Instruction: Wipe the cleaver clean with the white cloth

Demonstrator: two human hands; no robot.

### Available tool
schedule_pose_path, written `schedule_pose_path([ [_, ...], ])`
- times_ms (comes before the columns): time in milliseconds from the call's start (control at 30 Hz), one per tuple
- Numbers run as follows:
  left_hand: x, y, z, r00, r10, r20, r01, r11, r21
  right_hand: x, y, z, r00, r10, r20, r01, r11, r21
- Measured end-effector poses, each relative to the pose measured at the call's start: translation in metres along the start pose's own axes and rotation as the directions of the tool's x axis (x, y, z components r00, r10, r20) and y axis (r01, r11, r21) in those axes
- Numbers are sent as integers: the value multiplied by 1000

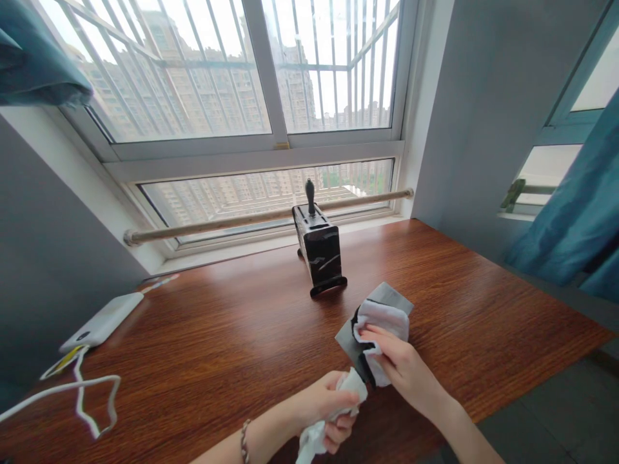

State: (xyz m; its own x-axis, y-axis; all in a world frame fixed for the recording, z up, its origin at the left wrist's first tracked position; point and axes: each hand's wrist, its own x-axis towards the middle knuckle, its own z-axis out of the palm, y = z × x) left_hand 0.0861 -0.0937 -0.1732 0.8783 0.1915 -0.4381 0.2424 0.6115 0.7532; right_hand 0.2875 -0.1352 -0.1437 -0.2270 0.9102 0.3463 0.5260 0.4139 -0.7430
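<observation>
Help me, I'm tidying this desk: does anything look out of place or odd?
Nothing looks spilled or broken. The white cable beside the power bank sprawls in loose loops near the desk edge, and the knife block stands askew to the window.

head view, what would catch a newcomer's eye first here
The two hands low in the middle: the right hand clamps a white cloth over a broad grey knife blade, while the left hand grips the cloth's bunched lower end. Behind them a black knife block stands upright with one handle sticking up, and a white power bank with its cable lies far left.
</observation>
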Motion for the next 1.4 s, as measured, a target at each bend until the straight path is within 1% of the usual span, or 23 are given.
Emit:
schedule_pose_path([
  [67, -1, -1, -1, 1000, 4, 23, -4, 1000, -5, 3, 17, -9, 992, 55, -113, -61, 997, -51],
  [100, -2, -1, -2, 1000, 3, 27, -3, 1000, -3, 3, 22, -11, 988, 67, -142, -79, 994, -79],
  [133, -2, -1, -2, 1000, 1, 27, -1, 1000, -3, 3, 24, -11, 987, 69, -145, -85, 991, -108],
  [167, -2, -2, -3, 999, -2, 33, 2, 1000, -3, 2, 22, -9, 991, 61, -119, -77, 988, -131],
  [233, -1, -2, -4, 1000, -5, 23, 5, 1000, -9, -2, 10, -2, 1000, 24, 2, -24, 989, -147],
  [300, 0, -3, -4, 1000, -18, -2, 18, 1000, -14, -5, -7, 7, 990, -28, 136, 43, 993, -111],
  [333, 1, -3, -5, 999, -33, -15, 33, 999, -15, -6, -15, 10, 983, -50, 179, 67, 994, -90],
  [400, 3, -3, -5, 998, -57, -36, 56, 998, -18, -5, -26, 14, 975, -78, 210, 91, 994, -56],
  [467, 4, -4, -5, 997, -63, -54, 62, 998, -13, -1, -27, 13, 975, -89, 205, 98, 995, -32],
  [567, 4, -4, -5, 996, -57, -68, 57, 998, -2, 9, -15, 7, 981, -91, 168, 99, 994, -42],
  [700, 1, -2, -3, 998, -53, -34, 53, 999, -12, 23, 14, 0, 994, -75, 79, 82, 992, -100],
  [833, -3, 4, 1, 999, -49, -3, 49, 999, -23, 35, 46, -12, 1000, -7, -22, 4, 990, -144],
  [967, -3, 4, 2, 999, -41, 26, 42, 998, -39, 43, 72, -26, 985, 75, -154, -103, 978, -183],
  [1067, -3, 2, 2, 1000, -23, 20, 23, 1000, -13, 45, 82, -33, 956, 149, -252, -199, 962, -187],
  [1200, -3, -1, 3, 1000, -20, 5, 20, 999, 37, 43, 85, -37, 883, 248, -399, -325, 936, -137],
  [1300, -2, -3, 4, 999, 9, -36, -8, 999, 45, 39, 85, -40, 807, 304, -507, -373, 927, -37],
  [1400, -2, -3, 5, 997, 29, -66, -26, 998, 59, 31, 83, -38, 705, 374, -603, -384, 916, 118],
])
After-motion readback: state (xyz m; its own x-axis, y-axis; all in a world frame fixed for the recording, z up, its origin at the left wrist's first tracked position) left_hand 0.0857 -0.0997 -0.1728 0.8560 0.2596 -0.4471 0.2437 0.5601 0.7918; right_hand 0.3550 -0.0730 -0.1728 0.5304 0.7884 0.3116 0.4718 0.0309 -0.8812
